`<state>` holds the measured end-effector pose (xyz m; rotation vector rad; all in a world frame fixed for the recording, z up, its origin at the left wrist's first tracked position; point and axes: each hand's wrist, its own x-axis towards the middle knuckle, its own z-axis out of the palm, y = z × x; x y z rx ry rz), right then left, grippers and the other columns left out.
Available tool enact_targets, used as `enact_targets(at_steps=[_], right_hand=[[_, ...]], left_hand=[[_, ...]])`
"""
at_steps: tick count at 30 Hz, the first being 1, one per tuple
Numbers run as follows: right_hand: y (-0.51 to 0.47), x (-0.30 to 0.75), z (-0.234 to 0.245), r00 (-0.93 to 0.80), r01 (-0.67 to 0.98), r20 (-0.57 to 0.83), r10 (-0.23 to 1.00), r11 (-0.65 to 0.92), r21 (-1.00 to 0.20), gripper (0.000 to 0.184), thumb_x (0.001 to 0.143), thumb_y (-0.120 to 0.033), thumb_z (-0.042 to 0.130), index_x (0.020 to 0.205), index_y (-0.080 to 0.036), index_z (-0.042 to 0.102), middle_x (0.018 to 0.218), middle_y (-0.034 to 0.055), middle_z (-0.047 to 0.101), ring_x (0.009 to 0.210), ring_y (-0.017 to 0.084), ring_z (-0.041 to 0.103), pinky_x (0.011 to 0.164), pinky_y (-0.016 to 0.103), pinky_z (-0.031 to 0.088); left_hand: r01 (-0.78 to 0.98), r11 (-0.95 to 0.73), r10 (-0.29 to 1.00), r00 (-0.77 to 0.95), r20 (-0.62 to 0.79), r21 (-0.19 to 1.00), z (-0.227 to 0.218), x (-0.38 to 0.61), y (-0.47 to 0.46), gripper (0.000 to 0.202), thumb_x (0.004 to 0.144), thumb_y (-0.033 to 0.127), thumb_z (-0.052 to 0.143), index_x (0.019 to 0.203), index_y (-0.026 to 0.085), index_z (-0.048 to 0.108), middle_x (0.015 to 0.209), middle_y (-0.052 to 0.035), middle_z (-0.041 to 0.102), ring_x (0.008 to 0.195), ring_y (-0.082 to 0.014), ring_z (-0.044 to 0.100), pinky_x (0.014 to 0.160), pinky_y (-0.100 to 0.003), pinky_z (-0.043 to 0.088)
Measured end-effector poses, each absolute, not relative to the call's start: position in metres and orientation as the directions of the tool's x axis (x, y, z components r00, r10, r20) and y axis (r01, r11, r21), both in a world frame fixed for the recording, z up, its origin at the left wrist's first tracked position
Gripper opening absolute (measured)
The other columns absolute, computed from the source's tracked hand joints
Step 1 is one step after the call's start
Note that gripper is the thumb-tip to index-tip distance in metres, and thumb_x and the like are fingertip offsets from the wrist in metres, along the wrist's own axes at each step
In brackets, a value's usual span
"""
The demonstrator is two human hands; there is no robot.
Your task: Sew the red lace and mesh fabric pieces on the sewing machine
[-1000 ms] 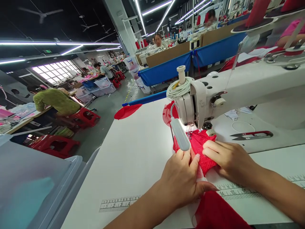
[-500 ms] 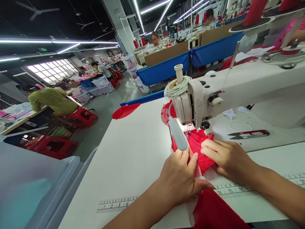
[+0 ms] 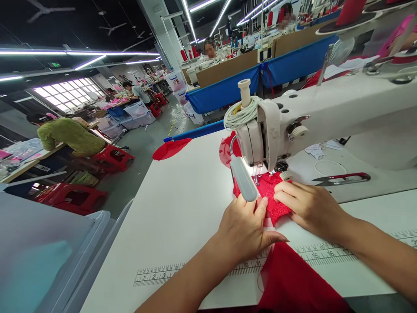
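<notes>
While neither grips anything, left hand (image 3: pixel 243 228) and right hand (image 3: pixel 309 206) press red lace fabric (image 3: pixel 272 193) flat, smoothing it against the worktop (image 3: pixel 182 204).

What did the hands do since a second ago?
The left hand and right hand slid the fabric a little forward, away from the ruler and toward the machine. Both stay flat on the fabric, with nothing picked up or dropped. The snips have not moved.

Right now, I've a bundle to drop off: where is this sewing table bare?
Bare: the tabletop bordered by red scrap, printed ruler and left hand. Crowded: under the sewing machine, where left hand and right hand press the red fabric; snips lie beyond.
</notes>
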<state>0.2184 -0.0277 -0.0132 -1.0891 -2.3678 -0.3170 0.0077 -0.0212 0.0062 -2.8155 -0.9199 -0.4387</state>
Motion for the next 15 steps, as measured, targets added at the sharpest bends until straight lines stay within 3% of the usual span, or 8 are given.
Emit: enact_targets(at_steps=[4,9,15], right_hand=[[-0.025,0.219,-0.015,-0.55,0.758,0.538,0.639,0.652,0.001,0.03,0.07,0.003,0.041,0.085,-0.016,0.06,0.089,0.0075,0.066,0.072,0.019,0.057,0.052,0.03,0.035],[-0.025,0.219,-0.016,-0.531,0.767,0.546,0.648,0.642,-0.017,0.033,0.071,0.004,0.04,0.087,-0.016,0.062,0.094,0.0074,0.067,0.076,0.02,0.059,0.054,0.03,0.039],[-0.025,0.22,-0.017,-0.505,0.769,0.575,0.644,0.638,-0.039,0.035,0.075,0.006,0.038,0.088,-0.015,0.063,0.091,0.0073,0.067,0.076,0.02,0.06,0.056,0.031,0.042]], left_hand=[[0.609,-0.791,0.572,0.766,0.292,-0.049,0.007,0.009,-0.021,0.094,0.087,0.075,0.002,0.103,0.009,0.067,0.088,-0.0135,0.065,0.07,-0.021,0.057,0.057,-0.033,0.045],[0.595,-0.798,0.549,0.785,0.288,-0.1,0.003,0.007,-0.026,0.096,0.088,0.075,0.002,0.115,0.007,0.063,0.091,-0.0161,0.066,0.073,-0.0224,0.058,0.06,-0.033,0.044],[0.605,-0.785,0.551,0.779,0.301,-0.129,0.001,0.008,-0.031,0.092,0.088,0.076,0.009,0.115,0.008,0.065,0.094,-0.018,0.065,0.073,-0.023,0.056,0.059,-0.034,0.041]])
